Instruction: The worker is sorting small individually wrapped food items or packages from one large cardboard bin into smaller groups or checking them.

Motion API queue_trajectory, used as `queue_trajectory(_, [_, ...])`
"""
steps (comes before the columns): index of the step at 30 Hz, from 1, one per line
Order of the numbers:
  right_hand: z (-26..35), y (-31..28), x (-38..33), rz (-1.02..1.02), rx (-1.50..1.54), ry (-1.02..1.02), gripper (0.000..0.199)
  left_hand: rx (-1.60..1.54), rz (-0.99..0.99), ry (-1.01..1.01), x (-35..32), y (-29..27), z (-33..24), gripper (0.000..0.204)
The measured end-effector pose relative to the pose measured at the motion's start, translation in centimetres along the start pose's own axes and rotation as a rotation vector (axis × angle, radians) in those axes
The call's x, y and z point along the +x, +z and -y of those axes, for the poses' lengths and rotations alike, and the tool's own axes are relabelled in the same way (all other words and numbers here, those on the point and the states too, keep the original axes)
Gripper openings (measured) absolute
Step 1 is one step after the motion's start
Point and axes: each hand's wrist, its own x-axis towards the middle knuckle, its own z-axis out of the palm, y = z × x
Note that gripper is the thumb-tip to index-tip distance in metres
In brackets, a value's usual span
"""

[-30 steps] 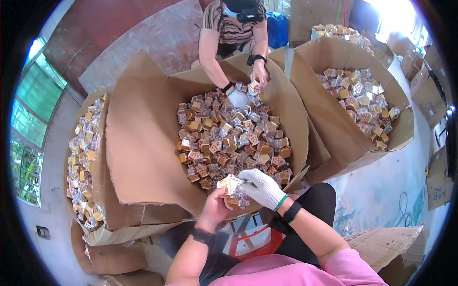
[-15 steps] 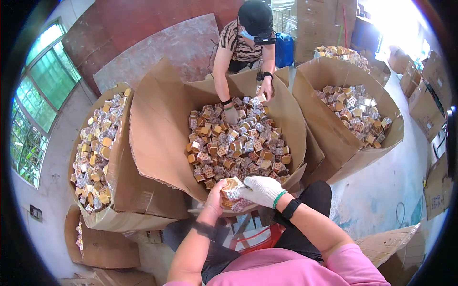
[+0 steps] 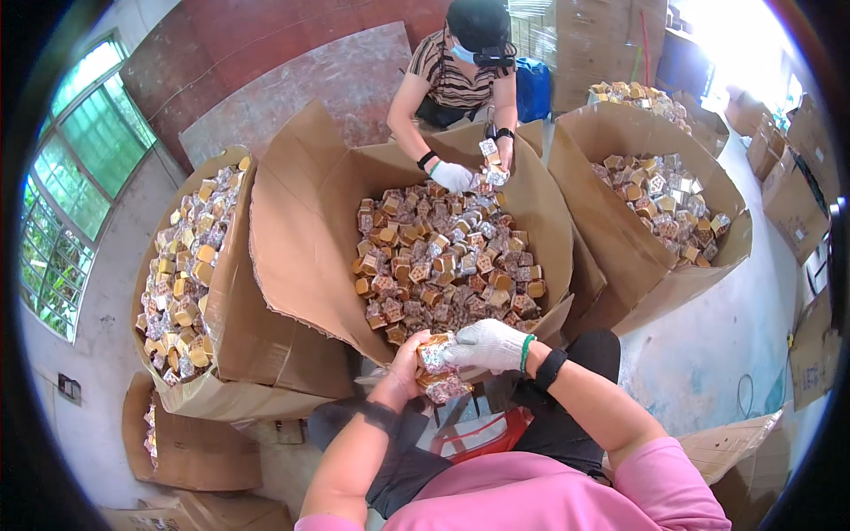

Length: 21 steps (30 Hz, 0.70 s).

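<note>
At the near edge of a big cardboard carton point(image 3: 297, 221), my hands are together over small many-sided boxes with gold and patterned faces. My bare left hand point(image 3: 405, 367) is closed on two of them: an upper box point(image 3: 434, 352) and a lower box point(image 3: 444, 388). My right hand point(image 3: 489, 343), in a white knitted glove, has its fingers closed on the right side of the upper box. Inside the carton lies a heap of similar boxes point(image 3: 443, 265). How my left fingers wrap underneath is hidden.
Across the carton a person point(image 3: 460, 88) handles several boxes with one gloved hand. More filled cartons stand at left point(image 3: 274, 354) and right point(image 3: 611, 257). A red plastic item point(image 3: 482, 438) is between my legs. Flattened cardboard point(image 3: 726, 447) lies at lower right.
The boxes in my hands have tilted, and the lower one now shows below the upper. The other person's hands have lifted out of the heap with boxes.
</note>
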Motion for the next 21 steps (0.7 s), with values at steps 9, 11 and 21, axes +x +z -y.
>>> queue_trajectory(9, [-2.1,1.3,-1.3,0.024,0.715,0.217,0.032,-0.082,-0.009,-0.035,-0.8,0.8,1.9,0.050])
queue_trajectory(11, [-2.2,1.8,-1.2,-0.036,0.855,0.172,0.029,-0.175,0.018,-0.044,-0.7,1.0,2.5,0.050])
queue_trajectory(21, [-5.7,2.3,-1.4,-0.182,0.441,0.093,0.028,-0.321,-0.094,-0.100,0.4,1.1,1.7,0.050])
